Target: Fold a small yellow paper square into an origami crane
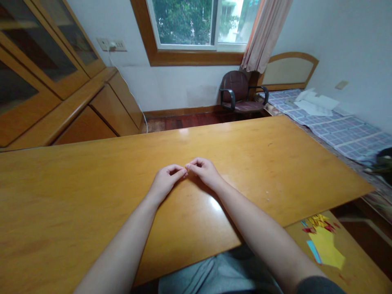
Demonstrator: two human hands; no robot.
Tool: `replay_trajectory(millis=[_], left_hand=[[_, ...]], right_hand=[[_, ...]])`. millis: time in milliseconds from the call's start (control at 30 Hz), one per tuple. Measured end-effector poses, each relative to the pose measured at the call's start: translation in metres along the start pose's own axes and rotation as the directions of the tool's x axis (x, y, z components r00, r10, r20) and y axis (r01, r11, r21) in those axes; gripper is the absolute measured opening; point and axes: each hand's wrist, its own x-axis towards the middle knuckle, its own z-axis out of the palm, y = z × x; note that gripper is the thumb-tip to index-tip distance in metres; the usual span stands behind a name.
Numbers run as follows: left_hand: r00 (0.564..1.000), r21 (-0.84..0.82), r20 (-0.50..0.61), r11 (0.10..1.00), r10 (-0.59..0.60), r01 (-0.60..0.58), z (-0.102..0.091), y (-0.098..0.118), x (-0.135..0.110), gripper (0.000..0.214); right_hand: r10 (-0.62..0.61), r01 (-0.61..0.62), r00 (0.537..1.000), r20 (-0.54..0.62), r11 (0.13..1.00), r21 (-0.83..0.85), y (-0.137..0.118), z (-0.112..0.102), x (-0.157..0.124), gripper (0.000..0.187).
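At the lower right, yellow paper [329, 248] and small red and yellow pieces [320, 221] lie on a lower surface [359, 255]. Farther on, above the main surface [101, 204], the left hand [165, 181] and right hand [206, 172] meet, each grip pinching a tiny yellowish piece [187, 168], its shape unclear. Beyond stand a bed [339, 130], chair [237, 92] and window [183, 22].

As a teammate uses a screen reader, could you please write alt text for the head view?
A person's left hand and right hand meet over a wooden table, pinching between them a tiny yellow piece too small to identify. Yellow paper and small red and yellow pieces lie lower right; beyond are a window, a brown armchair and a bed.
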Motion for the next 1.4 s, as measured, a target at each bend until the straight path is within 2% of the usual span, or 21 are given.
replay_trajectory(millis=[233, 600, 867, 1133, 1267, 1400], left_hand=[[0.999, -0.011, -0.037, 1.000, 0.018, -0.019, -0.002, -0.001, 0.000, 0.028], [0.999, 0.031, -0.029, 0.999, 0.031, -0.030, -0.001, -0.003, 0.000, 0.030], [0.995, 0.009, -0.065, 0.997, 0.081, -0.080, -0.001, -0.002, 0.001, 0.028], [0.986, 0.064, -0.129, 0.993, 0.104, -0.096, -0.001, -0.003, 0.001, 0.029], [0.984, 0.018, -0.148, 0.995, 0.098, -0.097, -0.001, -0.004, 0.001, 0.029], [0.991, -0.037, -0.113, 0.996, 0.072, -0.076, 0.000, -0.002, 0.000, 0.029]], right_hand=[[0.013, -0.013, 1.000, 0.008, 1.000, 0.009, -0.003, -0.001, 0.001, 0.028], [-0.016, 0.016, 1.000, -0.004, 1.000, -0.027, 0.009, -0.001, 0.003, 0.028], [-0.058, 0.063, 0.998, 0.040, 0.989, -0.137, 0.006, -0.003, 0.003, 0.024], [-0.079, 0.082, 0.997, 0.024, 0.979, -0.184, 0.006, 0.000, 0.003, 0.026], [-0.079, 0.082, 0.997, 0.026, 0.979, -0.186, 0.006, 0.001, 0.003, 0.025], [-0.078, 0.081, 0.997, 0.026, 0.983, -0.167, 0.005, -0.001, 0.002, 0.022]])
